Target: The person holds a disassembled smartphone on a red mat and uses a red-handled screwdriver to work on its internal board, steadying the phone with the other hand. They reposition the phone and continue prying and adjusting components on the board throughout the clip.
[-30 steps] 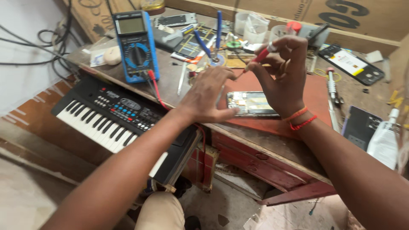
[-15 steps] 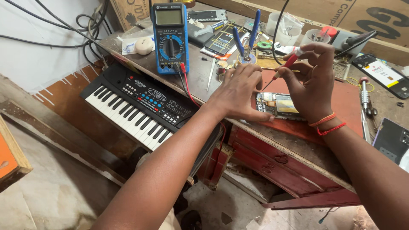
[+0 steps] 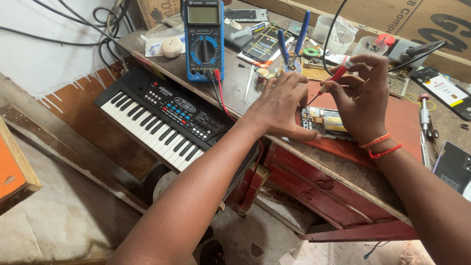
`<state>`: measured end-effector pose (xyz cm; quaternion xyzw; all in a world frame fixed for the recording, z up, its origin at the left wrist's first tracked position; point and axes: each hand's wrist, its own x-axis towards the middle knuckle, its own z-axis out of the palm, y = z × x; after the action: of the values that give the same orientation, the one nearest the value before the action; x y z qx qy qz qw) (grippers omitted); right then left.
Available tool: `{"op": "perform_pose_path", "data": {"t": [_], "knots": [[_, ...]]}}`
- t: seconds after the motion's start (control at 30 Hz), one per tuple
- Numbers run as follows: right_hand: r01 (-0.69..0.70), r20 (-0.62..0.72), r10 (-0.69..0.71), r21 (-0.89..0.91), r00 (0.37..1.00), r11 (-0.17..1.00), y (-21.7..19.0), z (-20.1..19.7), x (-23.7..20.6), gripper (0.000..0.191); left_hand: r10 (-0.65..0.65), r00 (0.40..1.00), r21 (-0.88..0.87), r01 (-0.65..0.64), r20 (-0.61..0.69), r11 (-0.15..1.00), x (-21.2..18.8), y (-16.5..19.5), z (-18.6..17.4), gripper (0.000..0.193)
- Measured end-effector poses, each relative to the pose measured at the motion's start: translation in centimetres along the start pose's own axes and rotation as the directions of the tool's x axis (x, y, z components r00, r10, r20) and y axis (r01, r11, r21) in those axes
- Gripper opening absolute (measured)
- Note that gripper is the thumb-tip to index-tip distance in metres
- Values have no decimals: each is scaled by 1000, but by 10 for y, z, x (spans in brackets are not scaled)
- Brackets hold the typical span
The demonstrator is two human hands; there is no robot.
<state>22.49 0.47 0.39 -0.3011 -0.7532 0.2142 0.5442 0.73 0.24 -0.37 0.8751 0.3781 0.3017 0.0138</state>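
Note:
An opened phone point(image 3: 325, 121) with its circuit board showing lies on a red mat point(image 3: 400, 128) on the wooden bench. My left hand point(image 3: 279, 105) presses down on the phone's left end, fingers curled over it. My right hand point(image 3: 362, 95) holds a red test probe point(image 3: 333, 78) like a pen, its tip touching the board's upper left part. A blue multimeter point(image 3: 204, 39) stands at the back left, its red and black leads running down towards the bench front.
A small black keyboard point(image 3: 164, 118) juts out below the bench's left edge. Blue-handled pliers point(image 3: 293, 41), plastic cups point(image 3: 329, 29), a screwdriver point(image 3: 424, 115), other phones point(image 3: 444, 91) and small parts crowd the bench back and right. An orange-topped stool corner point(image 3: 12, 172) sits at far left.
The view has shifted right and down, so the bench sits higher and further right in the frame. Both hands have stayed on the phone with the probe still at the board.

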Motion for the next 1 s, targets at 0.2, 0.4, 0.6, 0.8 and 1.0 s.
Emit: {"op": "perform_pose_path", "data": {"t": [0.2, 0.4, 0.6, 0.8, 1.0], "knots": [[79, 13, -78, -66, 997, 995, -4, 0, 2, 48, -43, 997, 20, 41, 63, 999, 3, 2, 0, 79], [74, -7, -75, -62, 997, 995, 0, 3, 3, 48, -18, 1000, 1, 18, 15, 1000, 2, 3, 0, 77], [21, 55, -26, 98, 998, 995, -7, 2, 10, 42, -32, 999, 11, 32, 32, 999, 3, 3, 1, 77], [-54, 28, 51, 119, 998, 991, -10, 4, 14, 51, -18, 1000, 5, 18, 21, 1000, 5, 3, 1, 79], [19, -14, -19, 28, 1000, 999, 1, -1, 14, 46, -32, 999, 0, 32, 38, 999, 4, 3, 1, 76]]}}
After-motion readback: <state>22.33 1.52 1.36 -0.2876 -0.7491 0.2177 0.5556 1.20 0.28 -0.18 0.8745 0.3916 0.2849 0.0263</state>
